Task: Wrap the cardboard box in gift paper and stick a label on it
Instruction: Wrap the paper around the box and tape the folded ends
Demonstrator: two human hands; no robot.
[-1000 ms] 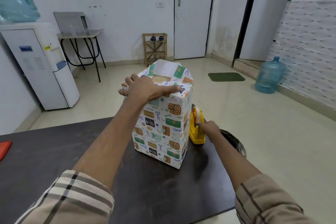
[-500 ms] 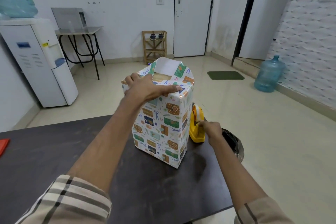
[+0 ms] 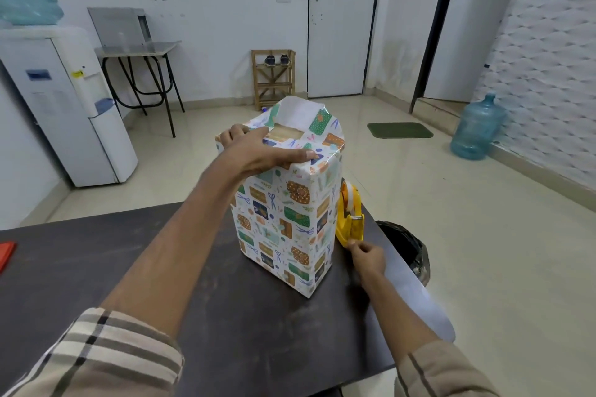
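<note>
A tall cardboard box wrapped in patterned gift paper stands upright on the dark table. Its top is partly folded, with bare cardboard and a white paper flap showing at the far side. My left hand lies flat on the top, pressing the folded paper down. Right of the box sits a yellow tape dispenser. My right hand is just in front of the dispenser's cutter, fingertips pinched together on the end of the tape, which is too thin to see clearly.
A black-lined bin stands on the floor past the table's right edge. A red object lies at the table's far left. A water dispenser, a small table, a wooden rack and a blue water jug stand farther off.
My right hand has drawn back from the tape roll toward me, now in front of the dispenser's cutter. The left hand stays pressed on the box top.
</note>
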